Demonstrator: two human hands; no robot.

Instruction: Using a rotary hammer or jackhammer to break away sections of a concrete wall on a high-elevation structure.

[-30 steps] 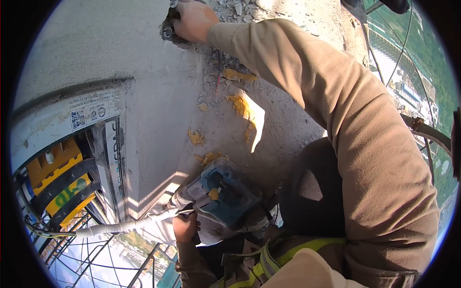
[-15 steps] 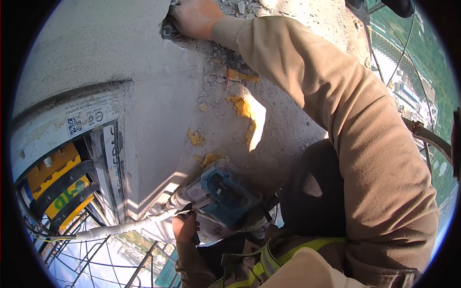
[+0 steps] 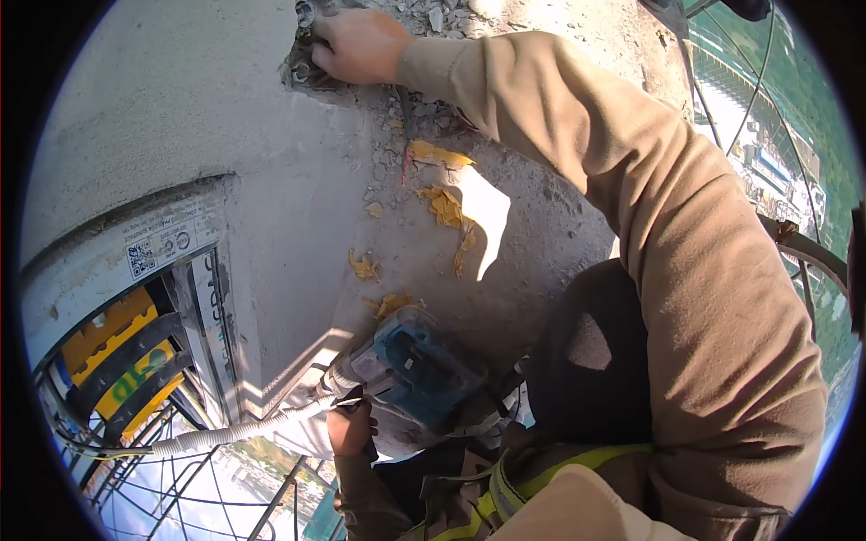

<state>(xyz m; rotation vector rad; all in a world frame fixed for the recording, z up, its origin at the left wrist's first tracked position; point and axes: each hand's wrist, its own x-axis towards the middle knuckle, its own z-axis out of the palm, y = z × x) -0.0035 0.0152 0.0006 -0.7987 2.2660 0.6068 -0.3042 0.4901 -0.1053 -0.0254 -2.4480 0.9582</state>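
A worker's right hand [image 3: 356, 45] closes its grip on debris in a wall cavity [image 3: 307, 68], far above the left hand [image 3: 350, 428] clasping a blue power drill [image 3: 415, 374].

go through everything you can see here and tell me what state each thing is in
Right hand: pressed into a broken hole in the concrete wall.
Left hand: gripping the blue power drill, held low, off the wall.
Corrugated white conduit: lying loose below the wall.
Yellow debris flakes: scattered on the concrete.
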